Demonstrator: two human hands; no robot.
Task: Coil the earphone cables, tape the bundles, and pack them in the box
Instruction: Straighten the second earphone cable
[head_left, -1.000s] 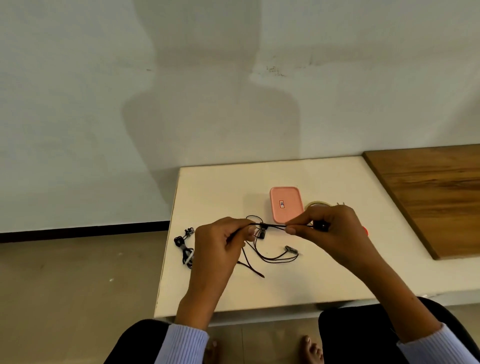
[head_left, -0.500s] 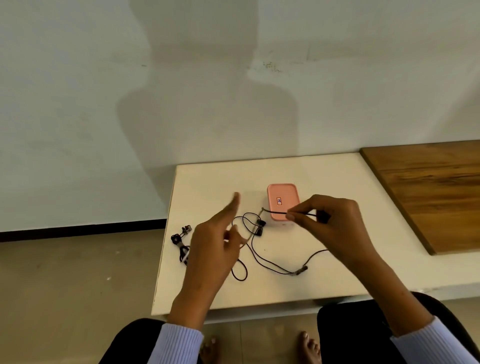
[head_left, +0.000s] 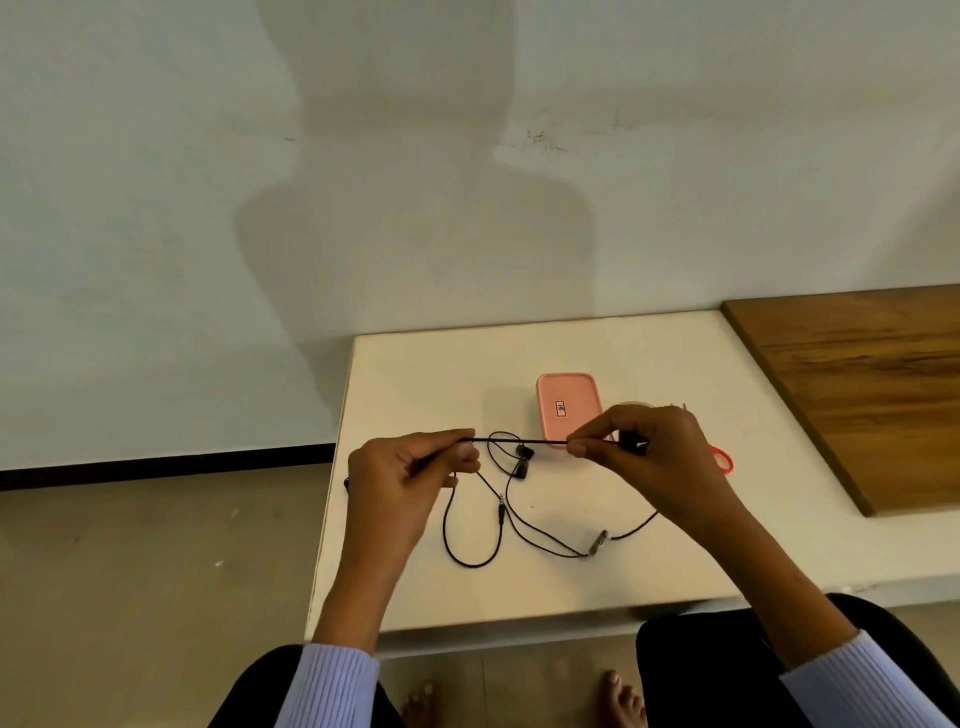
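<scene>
Head view: earphone cable (head_left: 519, 442) stretched taut mid-frame.
Left hand (head_left: 405, 478) and right hand (head_left: 649, 457) each pinch it; slack loops lie on the white table (head_left: 675, 364) below, pink box (head_left: 569, 410) just behind.

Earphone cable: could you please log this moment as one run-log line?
step: coiling | left hand: pinches earphone cable | right hand: pinches cable, taut between | pink box: closed on table

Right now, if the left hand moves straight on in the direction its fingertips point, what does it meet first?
The left hand points rightward along the stretched earphone cable. First in that line are probably the two earbuds hanging by the cable, then the right hand. Depth is unclear, so it might pass above them.
</scene>
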